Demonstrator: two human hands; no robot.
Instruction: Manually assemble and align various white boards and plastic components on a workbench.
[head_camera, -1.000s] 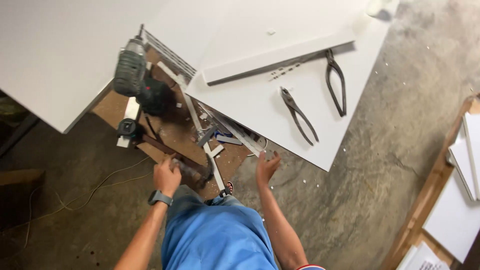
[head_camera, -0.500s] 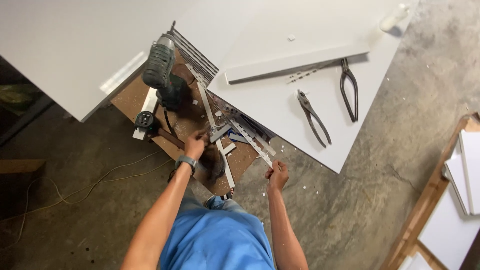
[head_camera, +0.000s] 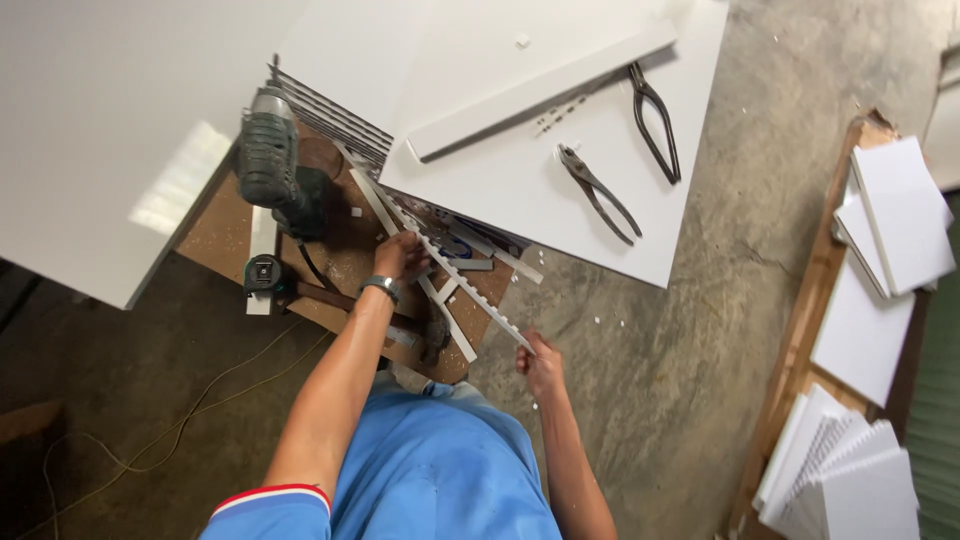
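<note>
A long thin perforated metal strip (head_camera: 455, 275) lies slanted over a brown wooden board (head_camera: 220, 235). My left hand (head_camera: 400, 255), with a watch on the wrist, grips the strip near its middle. My right hand (head_camera: 540, 362) pinches the strip's near end, off the board's edge. More loose metal strips (head_camera: 450, 320) lie beneath and beside it. A grey-green power drill (head_camera: 272, 160) rests on the board just left of my left hand.
A large white panel (head_camera: 520, 190) carries two pairs of pliers (head_camera: 598, 192) and a white bar (head_camera: 540, 90). Another white panel (head_camera: 100, 130) lies at the left. Stacked white boards (head_camera: 880, 300) stand at the right on a concrete floor. A cable (head_camera: 150, 430) trails lower left.
My left hand moved up from the board's near edge to the strip's middle. My right hand slid down and right to the strip's near end. The view shifted.
</note>
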